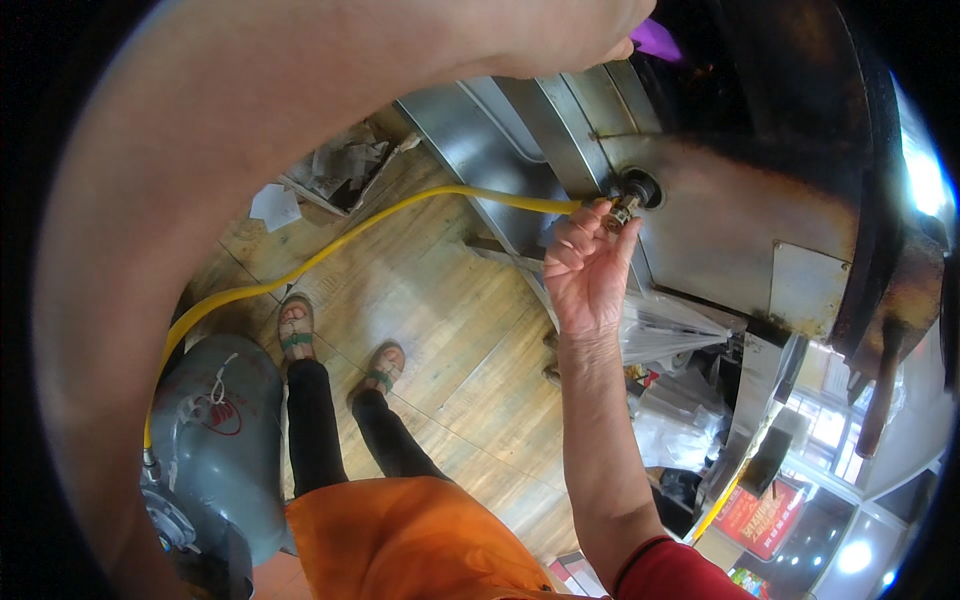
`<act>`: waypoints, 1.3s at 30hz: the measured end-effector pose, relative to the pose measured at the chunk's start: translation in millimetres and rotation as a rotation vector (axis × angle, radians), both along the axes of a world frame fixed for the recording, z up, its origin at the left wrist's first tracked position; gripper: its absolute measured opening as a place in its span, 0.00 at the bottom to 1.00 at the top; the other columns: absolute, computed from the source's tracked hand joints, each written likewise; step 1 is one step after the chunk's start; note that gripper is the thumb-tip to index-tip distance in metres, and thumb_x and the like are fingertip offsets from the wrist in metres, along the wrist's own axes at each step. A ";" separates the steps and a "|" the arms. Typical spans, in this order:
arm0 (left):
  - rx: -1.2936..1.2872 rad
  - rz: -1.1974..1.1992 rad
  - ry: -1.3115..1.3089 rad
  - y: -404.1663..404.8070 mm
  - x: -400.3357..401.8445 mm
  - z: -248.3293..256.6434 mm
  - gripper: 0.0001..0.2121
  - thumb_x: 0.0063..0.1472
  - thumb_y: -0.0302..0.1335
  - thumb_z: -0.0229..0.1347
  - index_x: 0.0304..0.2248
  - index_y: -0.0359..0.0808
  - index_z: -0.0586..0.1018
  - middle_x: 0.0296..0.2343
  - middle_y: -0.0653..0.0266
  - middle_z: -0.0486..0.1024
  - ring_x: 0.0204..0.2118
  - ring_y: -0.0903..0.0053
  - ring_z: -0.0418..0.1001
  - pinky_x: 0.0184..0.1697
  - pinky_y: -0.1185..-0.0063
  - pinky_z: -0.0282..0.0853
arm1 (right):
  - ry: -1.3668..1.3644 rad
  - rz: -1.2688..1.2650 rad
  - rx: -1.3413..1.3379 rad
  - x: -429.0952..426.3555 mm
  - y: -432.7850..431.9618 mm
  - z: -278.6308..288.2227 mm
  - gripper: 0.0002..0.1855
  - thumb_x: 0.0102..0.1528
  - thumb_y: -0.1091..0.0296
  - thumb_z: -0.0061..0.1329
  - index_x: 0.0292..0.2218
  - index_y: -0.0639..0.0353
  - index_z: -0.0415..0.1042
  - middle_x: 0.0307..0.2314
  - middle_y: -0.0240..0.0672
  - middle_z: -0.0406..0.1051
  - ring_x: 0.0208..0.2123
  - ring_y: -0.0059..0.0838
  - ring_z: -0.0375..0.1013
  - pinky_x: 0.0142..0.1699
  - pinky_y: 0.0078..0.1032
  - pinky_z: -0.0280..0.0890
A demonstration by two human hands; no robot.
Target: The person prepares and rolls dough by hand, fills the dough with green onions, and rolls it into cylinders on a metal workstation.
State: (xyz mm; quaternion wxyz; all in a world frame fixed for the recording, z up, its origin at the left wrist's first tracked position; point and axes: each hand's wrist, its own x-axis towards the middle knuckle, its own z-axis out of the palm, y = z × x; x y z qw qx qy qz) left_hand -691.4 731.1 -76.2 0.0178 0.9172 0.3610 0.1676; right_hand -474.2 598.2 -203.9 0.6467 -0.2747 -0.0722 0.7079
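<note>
My right hand (589,262) has its thumb and fingers on a metal gas valve (621,214), palm facing up. The valve sits at a round hole in the stained steel front panel (735,217) of a stove. A yellow gas hose (420,196) meets the fitting there. Across the top of the view reaches my left forearm, and my left hand (600,45) is partly cut off by the upper edge. A purple object (657,39) juts out from its fingers, over the dark, sooty stove opening (735,82). A small orange glow shows near its tip.
A grey gas cylinder (225,450) lies at lower left, with the hose running to its valve end. A litter-filled box (345,169) is on the wood-look floor (465,337). Plastic bags (675,420) hang right of my forearm; a wooden-handled tool (879,405) is farther right.
</note>
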 end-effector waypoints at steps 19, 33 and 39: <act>0.077 -0.049 0.020 18.0 11.0 -5.9 0.15 0.55 0.35 0.46 0.23 0.30 0.75 0.21 0.51 0.73 0.27 0.62 0.72 0.33 0.71 0.67 | 0.187 -0.040 -0.061 -2.2 1.6 -1.7 0.25 0.53 0.42 0.37 0.34 0.56 0.70 0.23 0.28 0.65 0.20 0.16 0.56 0.21 0.12 0.53; 0.072 -0.045 0.097 28.4 9.5 -6.0 0.17 0.56 0.35 0.45 0.22 0.27 0.72 0.20 0.51 0.72 0.25 0.59 0.71 0.31 0.70 0.66 | 0.191 -0.021 -0.033 0.7 1.4 -2.8 0.24 0.51 0.46 0.42 0.36 0.60 0.70 0.22 0.27 0.64 0.21 0.16 0.57 0.21 0.11 0.54; 0.022 0.007 0.133 28.9 15.1 -0.8 0.17 0.56 0.36 0.45 0.23 0.27 0.72 0.19 0.51 0.71 0.25 0.60 0.70 0.31 0.70 0.66 | 0.171 -0.045 -0.050 -0.9 -0.4 -2.0 0.23 0.51 0.47 0.43 0.36 0.59 0.70 0.22 0.27 0.63 0.21 0.16 0.57 0.21 0.11 0.54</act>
